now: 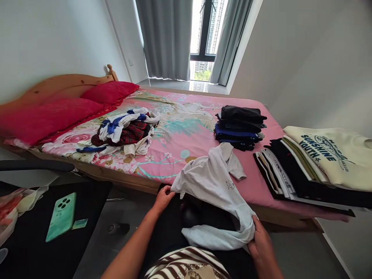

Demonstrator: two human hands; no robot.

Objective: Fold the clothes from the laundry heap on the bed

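A light grey T-shirt [212,182] with a small dark print hangs partly over the bed's near edge and partly across my lap. My left hand [163,199] pinches its hem corner beside a small white label. On the other side, my right hand [259,238] grips a bunched part of the same shirt, and a loose fold of it droops toward my lap. The far end of the shirt, with a sleeve, lies on the pink bedsheet [171,166].
Rumpled clothes [124,131] lie on the bed at left. Stacked dark clothes [240,128] and a larger folded pile [328,166] with a cream shirt on top sit at right. Red pillows [64,118] rest by the headboard. A green phone [61,216] lies on a black surface at lower left.
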